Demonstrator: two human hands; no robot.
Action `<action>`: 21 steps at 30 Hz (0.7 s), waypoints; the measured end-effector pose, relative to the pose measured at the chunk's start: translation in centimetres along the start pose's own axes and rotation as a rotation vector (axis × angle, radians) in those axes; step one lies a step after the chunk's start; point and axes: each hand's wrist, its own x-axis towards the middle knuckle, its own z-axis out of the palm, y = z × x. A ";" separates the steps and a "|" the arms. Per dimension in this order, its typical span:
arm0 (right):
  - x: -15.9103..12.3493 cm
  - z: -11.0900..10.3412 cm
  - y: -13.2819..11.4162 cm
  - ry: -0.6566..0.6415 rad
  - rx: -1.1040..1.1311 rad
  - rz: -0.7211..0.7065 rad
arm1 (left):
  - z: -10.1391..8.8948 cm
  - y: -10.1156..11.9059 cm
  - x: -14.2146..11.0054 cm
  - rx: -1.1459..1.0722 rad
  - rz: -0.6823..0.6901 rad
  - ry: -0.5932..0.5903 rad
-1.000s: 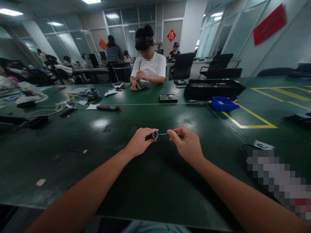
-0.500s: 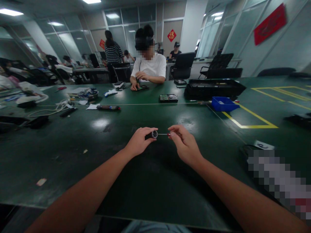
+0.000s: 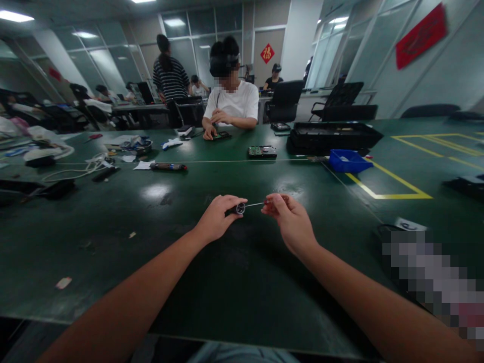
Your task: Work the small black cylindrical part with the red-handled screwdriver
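Bare forearms (image 3: 147,287) stretch forward, the left hand (image 3: 216,218) and right hand (image 3: 292,218) facing each other in pinch grips.

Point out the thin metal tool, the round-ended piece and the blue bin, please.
Thin metal tool (image 3: 254,204): head view, on its bare shaft.
Round-ended piece (image 3: 241,208): head view, on its ring-like end.
Blue bin (image 3: 349,167): head view, on its near wall.

We are holding one cylinder (image 3: 240,208) and one rod (image 3: 254,204) above the bench (image 3: 234,282), and we are counting two scraps (image 3: 63,283) toward its near left corner, one blue bin (image 3: 346,164) and one black tray (image 3: 333,142) toward its far edge.
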 end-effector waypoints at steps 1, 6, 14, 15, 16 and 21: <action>0.2 -0.1 0.1 0.003 0.046 0.028 | -0.1 0.0 0.0 0.023 0.006 -0.014; 1.0 -0.9 0.2 0.063 -0.085 0.030 | 0.0 -0.2 0.1 0.108 -0.036 -0.087; -0.3 -0.5 -0.9 0.059 -0.394 -0.168 | 0.4 -0.5 0.0 0.096 -0.067 -0.094; -0.4 -0.5 -0.9 0.052 -0.398 -0.190 | 0.3 -0.5 0.0 0.094 -0.064 -0.095; -0.5 -0.4 -1.0 0.043 -0.405 -0.210 | 0.3 -0.4 0.0 0.093 -0.063 -0.095; -0.7 -0.4 -0.9 0.000 -0.537 -0.275 | 0.2 0.0 0.0 0.107 -0.067 -0.113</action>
